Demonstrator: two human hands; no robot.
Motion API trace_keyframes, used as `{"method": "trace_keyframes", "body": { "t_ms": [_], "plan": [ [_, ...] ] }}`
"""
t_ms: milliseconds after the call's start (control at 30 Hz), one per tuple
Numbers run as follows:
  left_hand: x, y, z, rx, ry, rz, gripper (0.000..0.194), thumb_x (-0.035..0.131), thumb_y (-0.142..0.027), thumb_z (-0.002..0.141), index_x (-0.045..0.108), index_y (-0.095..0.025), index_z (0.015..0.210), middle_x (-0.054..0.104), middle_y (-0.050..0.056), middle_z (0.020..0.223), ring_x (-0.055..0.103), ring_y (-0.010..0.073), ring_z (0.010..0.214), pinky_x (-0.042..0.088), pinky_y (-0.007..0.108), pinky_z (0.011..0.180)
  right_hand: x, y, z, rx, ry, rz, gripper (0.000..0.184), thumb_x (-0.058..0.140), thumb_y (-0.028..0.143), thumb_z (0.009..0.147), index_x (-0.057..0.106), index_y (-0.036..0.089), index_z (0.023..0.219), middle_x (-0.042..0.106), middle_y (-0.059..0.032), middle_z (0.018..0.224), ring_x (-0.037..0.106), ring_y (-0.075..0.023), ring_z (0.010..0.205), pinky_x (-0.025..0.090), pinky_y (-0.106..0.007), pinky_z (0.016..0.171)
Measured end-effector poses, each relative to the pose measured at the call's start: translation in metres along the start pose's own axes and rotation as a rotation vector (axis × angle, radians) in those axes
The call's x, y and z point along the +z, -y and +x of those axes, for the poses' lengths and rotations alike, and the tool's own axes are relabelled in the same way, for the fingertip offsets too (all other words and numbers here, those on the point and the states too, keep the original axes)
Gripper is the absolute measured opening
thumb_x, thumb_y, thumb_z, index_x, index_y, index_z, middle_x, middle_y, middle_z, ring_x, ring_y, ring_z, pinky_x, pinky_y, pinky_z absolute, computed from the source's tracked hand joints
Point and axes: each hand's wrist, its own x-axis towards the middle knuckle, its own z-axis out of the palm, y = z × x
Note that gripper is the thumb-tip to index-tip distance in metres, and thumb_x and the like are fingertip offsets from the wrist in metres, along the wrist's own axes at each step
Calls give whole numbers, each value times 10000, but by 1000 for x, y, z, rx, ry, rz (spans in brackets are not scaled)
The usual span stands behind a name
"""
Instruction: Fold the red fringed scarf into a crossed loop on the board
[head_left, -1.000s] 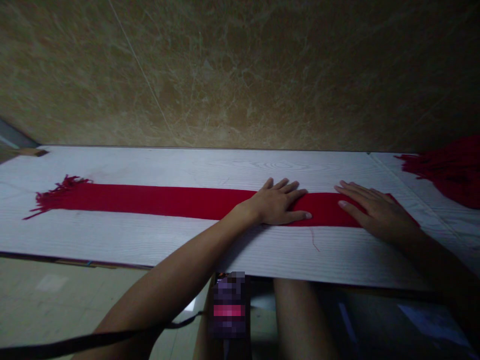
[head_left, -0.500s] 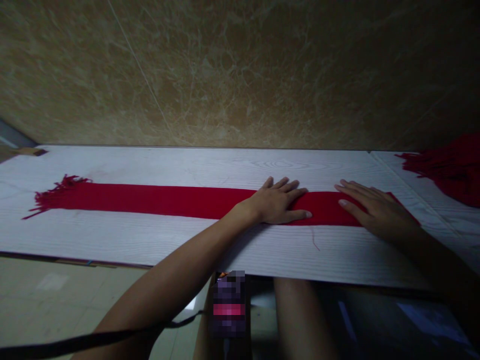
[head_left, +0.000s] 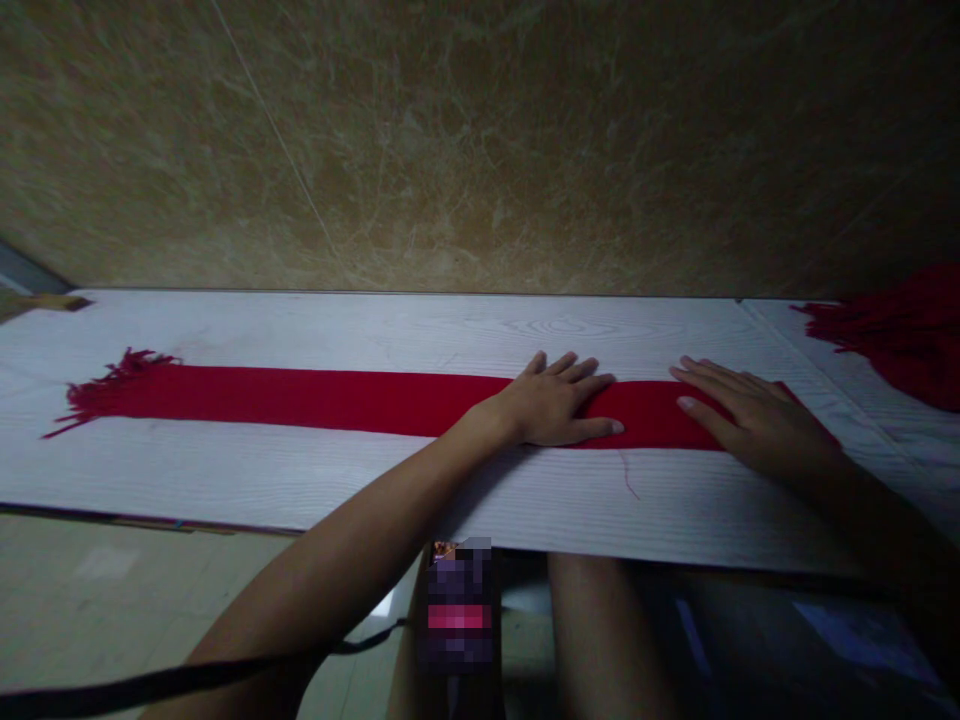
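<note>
Left hand (head_left: 553,405) and right hand (head_left: 759,420) lie flat, gripping nothing, on the red fringed scarf (head_left: 322,398); uneven palm pressure could drag it into wrinkles!

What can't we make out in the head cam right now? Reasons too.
All head view:
- Red scarf under the left hand: hidden by that hand and its wrist.
- Part of the scarf's right end: covered by the right hand.
- Both palms: face down, out of sight.
- Red bundle: cut off by the right edge; full shape unknown.
- Black strap: cut off by the left edge.
- Pixelated patch below the table: detail lost to the blocks.
</note>
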Motion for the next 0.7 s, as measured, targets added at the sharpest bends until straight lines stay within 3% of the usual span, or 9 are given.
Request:
{"method": "trace_keyframes", "body": {
  "t_ms": [700],
  "plan": [
    [0,0,-1,9,-8,-17,842,362,-749,1035,306,-225,1692,239,101,1771,176,330,1653,125,597,1327,0,-2,0,-11,-22,23,574,459,549,1009,614,331,1517,622,-53,1560,557,-359,1457,464,-601,1201]
  ]
}}
